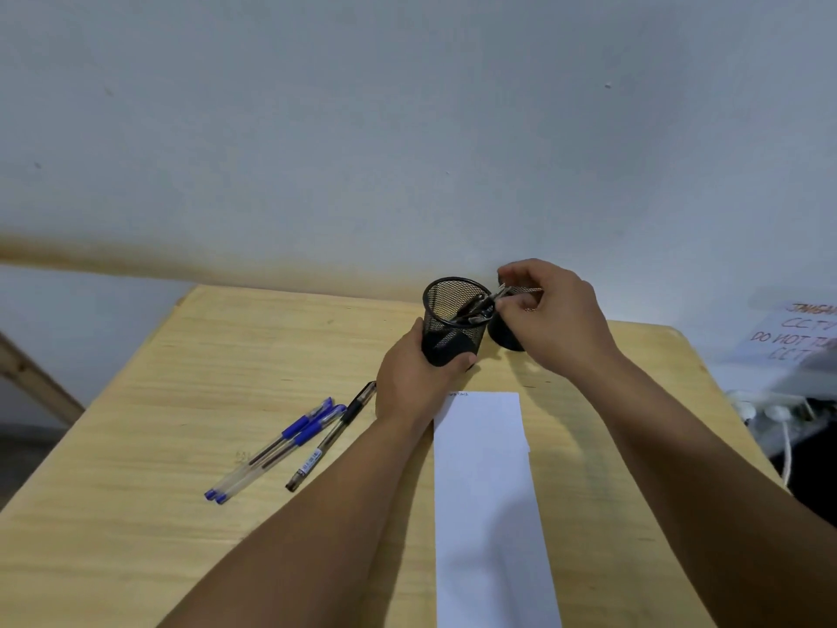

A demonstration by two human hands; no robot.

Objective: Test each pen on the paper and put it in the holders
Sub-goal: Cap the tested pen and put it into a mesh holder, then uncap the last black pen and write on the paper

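Observation:
My left hand point(414, 378) grips the base of a black mesh pen holder point(453, 321), which is tilted and has several pens inside. My right hand point(552, 319) pinches a pen point(498, 294) at the holder's rim. A second black holder point(502, 333) stands just behind, mostly hidden by my right hand. A white strip of paper point(484, 491) lies on the wooden table point(181, 446), with faint marks at its top. Two blue-capped pens point(290, 439) and a black pen point(333, 435) lie to the left of my left arm.
The table meets a pale wall at the back. Off the right edge are a handwritten paper sign point(797, 333) and white cables point(779, 414). A wooden beam point(36, 373) slants at the far left.

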